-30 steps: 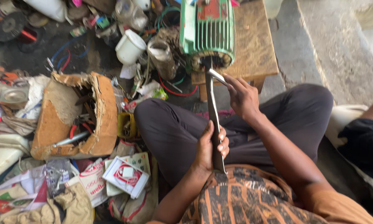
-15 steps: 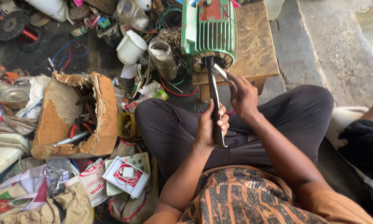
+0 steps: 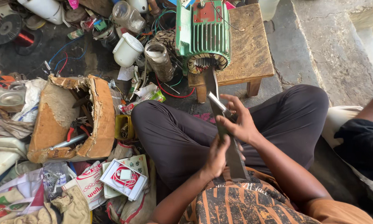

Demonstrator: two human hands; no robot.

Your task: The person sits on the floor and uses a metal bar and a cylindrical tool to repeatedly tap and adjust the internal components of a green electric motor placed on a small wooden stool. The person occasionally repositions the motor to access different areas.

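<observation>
A long flat grey metal strip (image 3: 235, 159) runs from my lap up toward the open end of a green ribbed electric motor (image 3: 203, 33). My left hand (image 3: 216, 157) grips the strip near its lower part. Further up the same strip, my right hand (image 3: 238, 122) is closed around it, with a small bright metal piece (image 3: 216, 101) at the fingertips. The motor lies on a small wooden stool (image 3: 248, 45), its copper windings facing me. The strip's far tip sits just below the motor opening.
A torn cardboard box (image 3: 97, 116) with tools lies at left. A white cup (image 3: 127, 49), a glass jar (image 3: 158, 61), loose wires and packets crowd the floor. Another person's arm and dark clothing (image 3: 363, 143) are at the right edge. Concrete floor lies at upper right.
The strip has been drawn back out of the motor toward my lap. Both hands shifted down along it, and the view moved in closer.
</observation>
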